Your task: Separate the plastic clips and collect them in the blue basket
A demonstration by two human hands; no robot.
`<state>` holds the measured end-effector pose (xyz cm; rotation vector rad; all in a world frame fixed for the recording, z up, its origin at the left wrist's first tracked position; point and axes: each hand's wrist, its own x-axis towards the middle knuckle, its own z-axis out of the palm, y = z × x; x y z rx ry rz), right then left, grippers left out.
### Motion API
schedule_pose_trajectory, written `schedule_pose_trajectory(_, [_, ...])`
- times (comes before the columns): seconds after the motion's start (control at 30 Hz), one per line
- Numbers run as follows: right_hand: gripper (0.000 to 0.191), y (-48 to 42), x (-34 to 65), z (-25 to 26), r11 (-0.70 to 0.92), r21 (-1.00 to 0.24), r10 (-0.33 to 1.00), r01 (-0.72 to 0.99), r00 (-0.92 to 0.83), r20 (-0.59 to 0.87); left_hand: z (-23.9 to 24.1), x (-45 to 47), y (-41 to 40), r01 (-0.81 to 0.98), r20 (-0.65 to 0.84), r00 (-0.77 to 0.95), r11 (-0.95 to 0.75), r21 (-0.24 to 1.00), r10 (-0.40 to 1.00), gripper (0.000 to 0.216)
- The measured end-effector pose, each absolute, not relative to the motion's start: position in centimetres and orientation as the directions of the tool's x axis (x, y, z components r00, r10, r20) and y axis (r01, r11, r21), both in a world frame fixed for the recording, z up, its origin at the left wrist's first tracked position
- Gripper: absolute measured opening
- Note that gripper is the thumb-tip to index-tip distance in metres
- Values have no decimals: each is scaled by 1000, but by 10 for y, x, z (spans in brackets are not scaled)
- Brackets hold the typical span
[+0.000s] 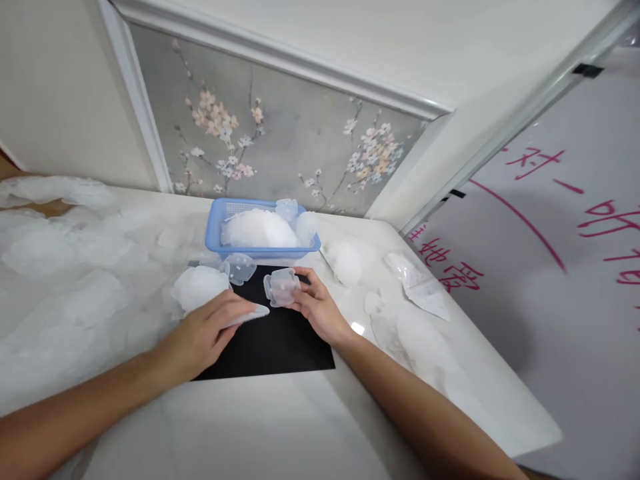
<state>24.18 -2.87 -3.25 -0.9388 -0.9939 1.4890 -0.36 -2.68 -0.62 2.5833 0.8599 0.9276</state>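
My right hand (pixel 316 307) pinches a small clear plastic case (pixel 281 287) over the far edge of a black mat (pixel 273 347). My left hand (pixel 205 333) rests on the mat's left edge, fingers closed on a thin white flat piece (pixel 250 315). Just beyond my left hand lies a white puffy pad (pixel 199 287). Another clear plastic case (pixel 240 268) sits beside it, in front of a blue basket (pixel 215 230) filled with white pads and clear cases.
The white table (pixel 280 427) holds heaps of clear plastic bags on the left (pixel 55 267) and more bags on the right (pixel 420 287). A flowered wall panel (pixel 280 140) stands behind. A whiteboard with red writing (pixel 565 220) lies to the right.
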Motion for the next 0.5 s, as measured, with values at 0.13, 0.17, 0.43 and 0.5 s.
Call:
schedule_pose_trajectory(0.13, [42,-26,245,-32,-150,-887,982,-437,-171,-82,-1,2,-26,472,185,476,-427,771,860,31])
schedule_pose_trajectory(0.17, [39,-26,246,-32,-159,-882,980,-445,-183,-84,0,1,-23,461,128,450,-353,814,884,30])
schedule_pose_trajectory(0.43, [36,-25,249,-30,-177,-886,973,-428,-209,-94,1,-7,-12,318,-65,417,-79,945,906,33])
schedule_pose_trajectory(0.5, [35,-25,249,-31,-185,-885,972,-427,-214,-100,-1,-7,-13,308,-59,424,-82,948,904,29])
